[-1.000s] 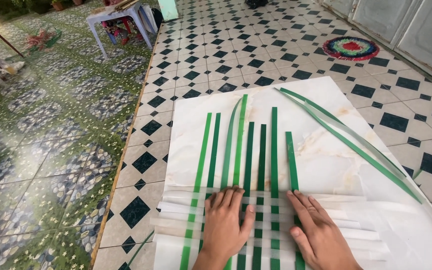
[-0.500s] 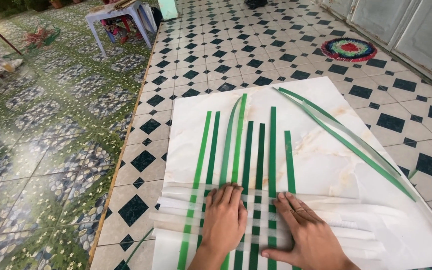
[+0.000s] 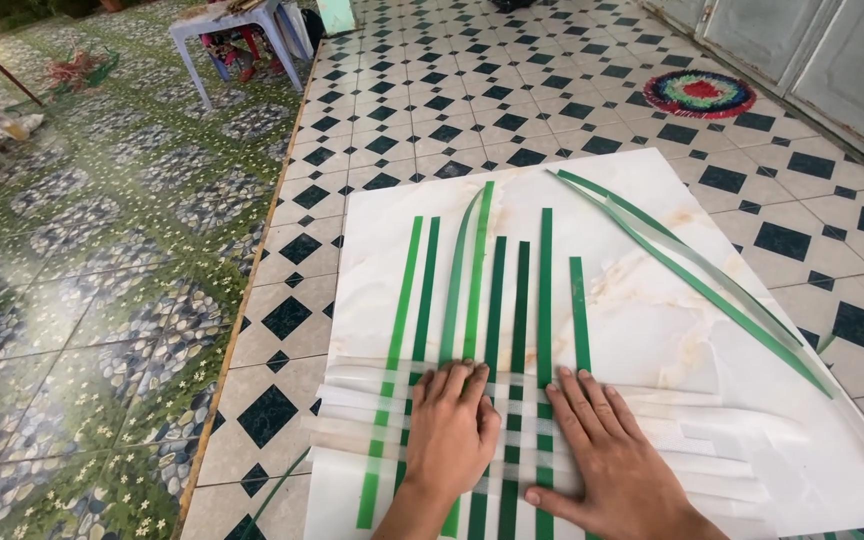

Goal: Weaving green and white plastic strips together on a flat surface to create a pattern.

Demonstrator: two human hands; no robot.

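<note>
Head cam: L hand [image 3: 449,428] & R hand [image 3: 607,452] both lay flat, grip open, fingers spread (palms down), pressing woven green strips [image 3: 497,300] & clear strips [image 3: 372,400] on white marble-look board [image 3: 652,320] over tiled floor [image 3: 432,120].

- Light: bright, even daylight; source not in view.
- Shadows: soft, short; thin dark edge under left hand [image 3: 449,430] and right hand [image 3: 607,462], none hard.
- Glare: glossy green patterned floor [image 3: 82,290] shows pale reflective patches, esp. mid-left; white marbled board [image 3: 642,320] bright but not blown out, veining legible.
- Focus: sharp centre frame; green strips [image 3: 497,290] w/ crisp edges. Translucent white strips [image 3: 352,385] low contrast vs. board, hard to separate.
- Blur: no motion blur on hands.
- Distortion: wide-angle; tile lines bend twd. edges, far stool [image 3: 237,35] & round mat [image 3: 699,93] small, slightly softer.
</note>
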